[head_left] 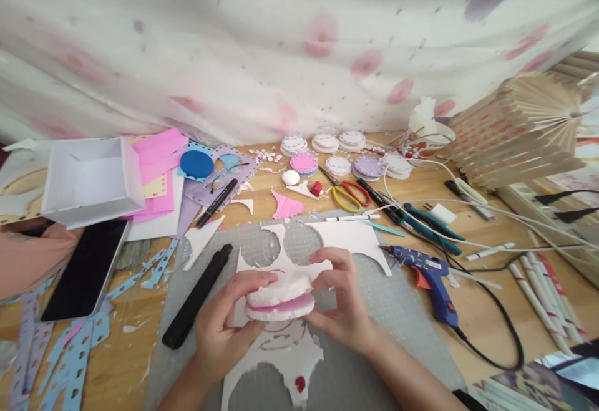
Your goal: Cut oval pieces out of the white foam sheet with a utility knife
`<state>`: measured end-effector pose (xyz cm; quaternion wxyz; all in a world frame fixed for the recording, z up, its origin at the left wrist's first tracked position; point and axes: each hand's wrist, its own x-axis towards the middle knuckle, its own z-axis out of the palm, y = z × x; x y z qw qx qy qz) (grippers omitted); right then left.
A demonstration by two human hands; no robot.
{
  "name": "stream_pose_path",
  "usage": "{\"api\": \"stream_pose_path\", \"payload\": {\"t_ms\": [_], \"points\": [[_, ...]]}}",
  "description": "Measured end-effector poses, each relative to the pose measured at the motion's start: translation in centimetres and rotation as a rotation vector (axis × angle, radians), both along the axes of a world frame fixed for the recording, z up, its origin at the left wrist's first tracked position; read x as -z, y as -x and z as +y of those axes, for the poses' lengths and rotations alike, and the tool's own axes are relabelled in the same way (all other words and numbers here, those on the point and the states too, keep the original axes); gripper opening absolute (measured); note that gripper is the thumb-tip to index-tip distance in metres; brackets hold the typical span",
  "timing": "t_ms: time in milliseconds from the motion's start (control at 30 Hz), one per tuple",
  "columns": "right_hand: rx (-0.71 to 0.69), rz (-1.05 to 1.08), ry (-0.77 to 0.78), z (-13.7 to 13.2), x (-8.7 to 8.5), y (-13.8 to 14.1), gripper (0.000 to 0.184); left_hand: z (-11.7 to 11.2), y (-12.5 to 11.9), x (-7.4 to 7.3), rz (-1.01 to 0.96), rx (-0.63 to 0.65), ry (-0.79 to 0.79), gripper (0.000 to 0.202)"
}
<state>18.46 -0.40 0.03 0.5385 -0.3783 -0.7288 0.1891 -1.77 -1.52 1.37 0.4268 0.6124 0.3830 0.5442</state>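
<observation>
Between my two hands is a round white foam-like stack (281, 305) with a pink layer showing in its side; its front edge gapes slightly. My left hand (222, 323) grips its left side, thumb below and fingers on top. On the right side, my right hand (344, 299) pinches the edge with curled fingers. Beneath them, a white sheet with round cut-outs (262, 355) lies on the grey cutting mat (374, 373). A black cutter-like tool (199, 295) rests left of my left hand. Right of my right hand lies a blue glue gun (428, 274) with its cord.
Several finished-looking round stacks (325, 143) stand at the back. Scissors (349, 196), pliers (435, 227) and a marker (218, 202) lie ahead. A white box (91, 177) and a phone (84, 270) are at left. White cables (496, 208) cross the right side.
</observation>
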Motion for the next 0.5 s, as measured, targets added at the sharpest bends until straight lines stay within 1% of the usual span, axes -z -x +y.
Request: {"api": "stream_pose_path", "payload": {"t_ms": [67, 167, 233, 333, 500], "points": [[0.053, 0.011, -0.057, -0.4, -0.4, 0.0, 0.027, -0.5, 0.1, -0.3, 0.036, 0.019, -0.051, 0.051], [0.109, 0.008, -0.127, -1.1, -1.4, 0.1, 0.018, -1.3, 0.0, -1.0, 0.056, -0.011, -0.092, 0.053], [0.098, -0.033, -0.134, -1.5, -2.1, 0.0, 0.015, -1.6, -0.2, -1.5, 0.046, -0.03, -0.106, 0.051], [0.065, -0.07, -0.12, -1.8, -2.8, -0.1, 0.015, -2.0, -0.4, -2.0, 0.021, -0.03, -0.116, 0.05], [0.084, -0.125, -0.13, -1.8, -3.0, -0.3, 0.015, -2.3, -0.4, -2.5, -0.001, -0.05, -0.101, 0.044]]}}
